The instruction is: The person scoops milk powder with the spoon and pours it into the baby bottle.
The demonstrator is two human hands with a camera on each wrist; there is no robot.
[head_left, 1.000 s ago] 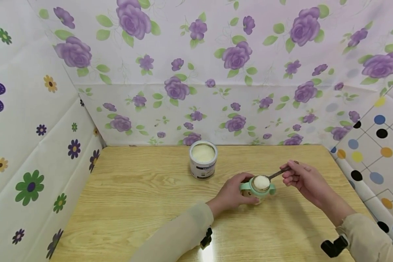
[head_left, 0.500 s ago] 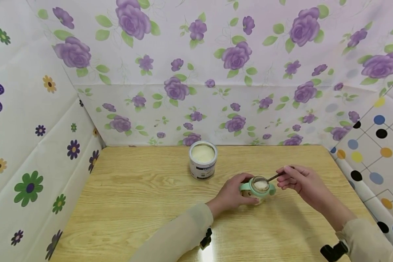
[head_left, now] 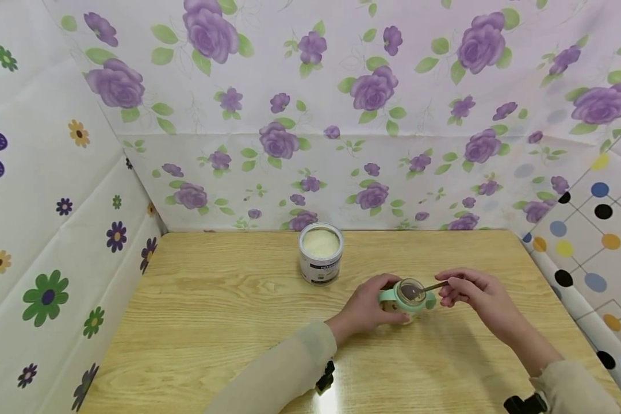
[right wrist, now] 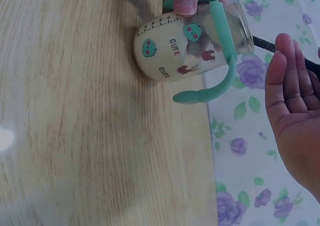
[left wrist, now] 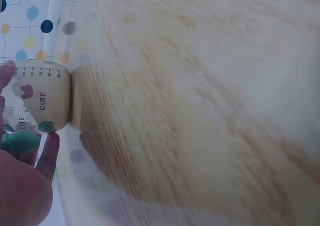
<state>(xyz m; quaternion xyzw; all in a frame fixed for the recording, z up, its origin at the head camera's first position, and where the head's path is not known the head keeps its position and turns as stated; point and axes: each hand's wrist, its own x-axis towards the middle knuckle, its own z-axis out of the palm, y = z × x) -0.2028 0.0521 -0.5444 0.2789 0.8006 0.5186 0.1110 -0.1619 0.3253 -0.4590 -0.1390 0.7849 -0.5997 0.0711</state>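
A clear baby bottle point(head_left: 411, 310) with mint-green handles stands uncapped on the table, right of the middle. My left hand point(head_left: 368, 302) grips it from the left, thumb and fingers around its side. Pale cream contents and printed "CUTE" lettering show through its wall point(right wrist: 175, 45) in the right wrist view. Between thumb and fingers, my right hand point(head_left: 475, 294) pinches the handle of a metal spoon point(head_left: 436, 286). The spoon's bowl is tipped into the bottle's mouth, and no white heap shows on it. An open can point(head_left: 319, 269) of pale powder stands behind, to the left.
The wooden table point(head_left: 212, 322) runs back to a floral cloth wall point(head_left: 300, 103). Patterned cloths hang at the left point(head_left: 46, 218) and right point(head_left: 585, 230) sides. Black wrist cameras sit at both sleeves.
The heaped white powder on the spoon has gone into the bottle's mouth as the spoon tipped. My right hand moved slightly left and lower; the left hand and bottle stayed still.
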